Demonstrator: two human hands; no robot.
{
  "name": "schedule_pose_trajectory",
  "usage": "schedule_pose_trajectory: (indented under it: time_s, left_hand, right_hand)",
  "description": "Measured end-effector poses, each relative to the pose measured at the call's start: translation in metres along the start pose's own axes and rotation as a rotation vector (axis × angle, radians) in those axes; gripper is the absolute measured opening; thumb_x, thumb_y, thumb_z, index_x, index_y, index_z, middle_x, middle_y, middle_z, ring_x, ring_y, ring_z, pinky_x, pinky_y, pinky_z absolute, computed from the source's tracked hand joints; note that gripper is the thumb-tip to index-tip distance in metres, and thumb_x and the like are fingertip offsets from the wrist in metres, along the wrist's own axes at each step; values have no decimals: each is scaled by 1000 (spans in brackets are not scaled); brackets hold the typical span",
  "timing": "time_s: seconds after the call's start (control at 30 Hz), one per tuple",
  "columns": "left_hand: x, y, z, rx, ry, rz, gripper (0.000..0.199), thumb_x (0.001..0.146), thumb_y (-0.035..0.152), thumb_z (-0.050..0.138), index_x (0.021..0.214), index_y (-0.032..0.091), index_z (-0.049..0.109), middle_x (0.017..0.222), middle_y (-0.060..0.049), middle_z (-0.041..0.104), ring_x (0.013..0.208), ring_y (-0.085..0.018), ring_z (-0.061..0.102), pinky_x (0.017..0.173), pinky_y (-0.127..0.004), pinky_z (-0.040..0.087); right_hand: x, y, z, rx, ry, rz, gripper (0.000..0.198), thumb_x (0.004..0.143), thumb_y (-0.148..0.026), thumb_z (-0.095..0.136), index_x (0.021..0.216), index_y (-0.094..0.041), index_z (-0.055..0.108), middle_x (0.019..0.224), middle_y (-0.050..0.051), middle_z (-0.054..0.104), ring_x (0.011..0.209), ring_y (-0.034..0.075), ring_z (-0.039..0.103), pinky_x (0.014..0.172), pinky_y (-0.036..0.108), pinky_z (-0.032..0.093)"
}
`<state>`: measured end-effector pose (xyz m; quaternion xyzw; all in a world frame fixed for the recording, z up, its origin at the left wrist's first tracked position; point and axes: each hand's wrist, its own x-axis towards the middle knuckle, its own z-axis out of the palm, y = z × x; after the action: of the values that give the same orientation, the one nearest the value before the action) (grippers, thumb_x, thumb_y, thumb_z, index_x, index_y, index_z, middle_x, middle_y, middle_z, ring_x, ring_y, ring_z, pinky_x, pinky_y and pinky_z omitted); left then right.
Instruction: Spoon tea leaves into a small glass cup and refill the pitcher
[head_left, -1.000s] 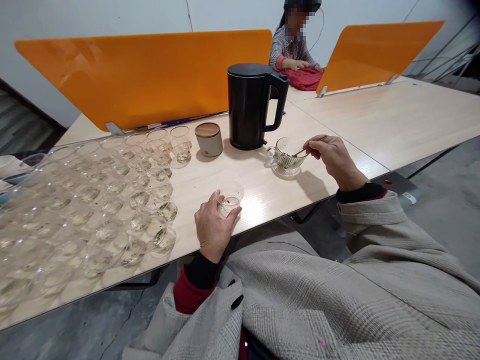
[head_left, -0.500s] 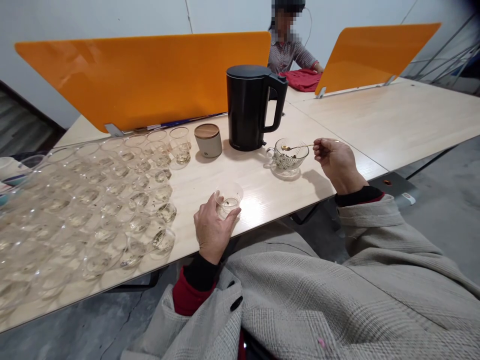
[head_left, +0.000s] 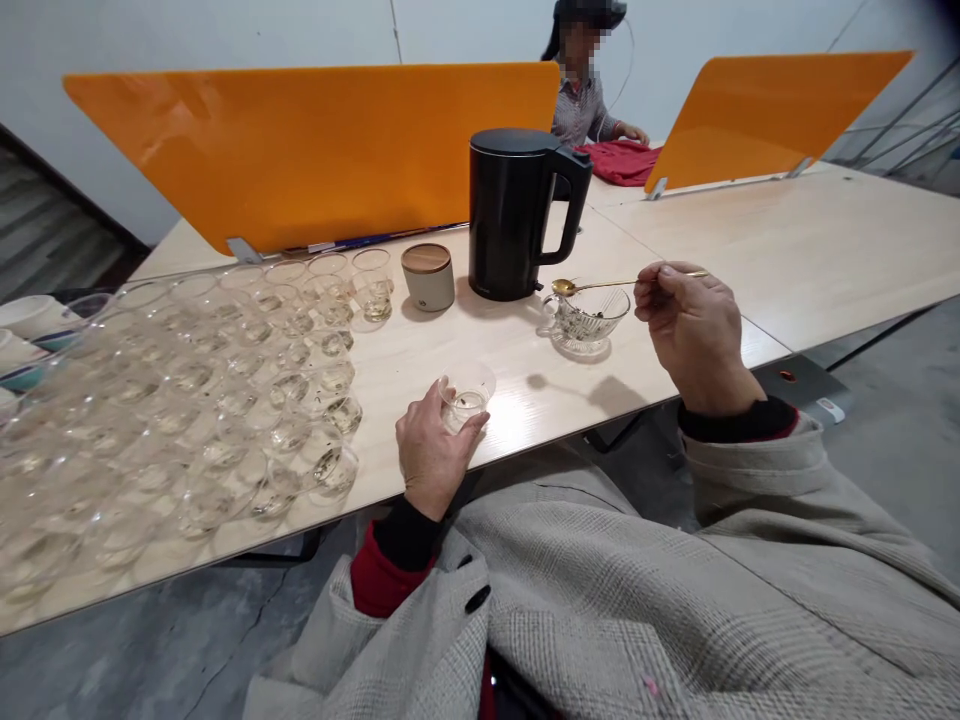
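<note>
Right hand [head_left: 696,325] pinches a gold spoon [head_left: 592,286]; left hand [head_left: 435,447], half spread, curls around a clear cup [head_left: 469,392].

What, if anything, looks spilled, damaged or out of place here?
Nothing stands out: I see no obvious spill or breakage. The black kettle and glass mug stand upright. The left hand holds a clear cup. The crowded cups at the left show no obvious toppling.
</note>
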<state>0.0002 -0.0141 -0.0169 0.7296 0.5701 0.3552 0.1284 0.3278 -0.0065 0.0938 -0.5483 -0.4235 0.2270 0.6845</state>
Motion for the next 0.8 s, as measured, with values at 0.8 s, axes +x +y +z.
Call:
schedule_pose_trajectory:
  time_s: [0.8]
  left_hand:
    - [1,12,-7,14,-92,-51,67,89,47,89,145,22,61,132,-9,79,122,-33,69,105,-44,48]
  right_hand:
    - [-94,-3,76,-386,-794,-778,18,110,-16,57,110,-18,74,97,8,72,89,21,65,77,36,51]
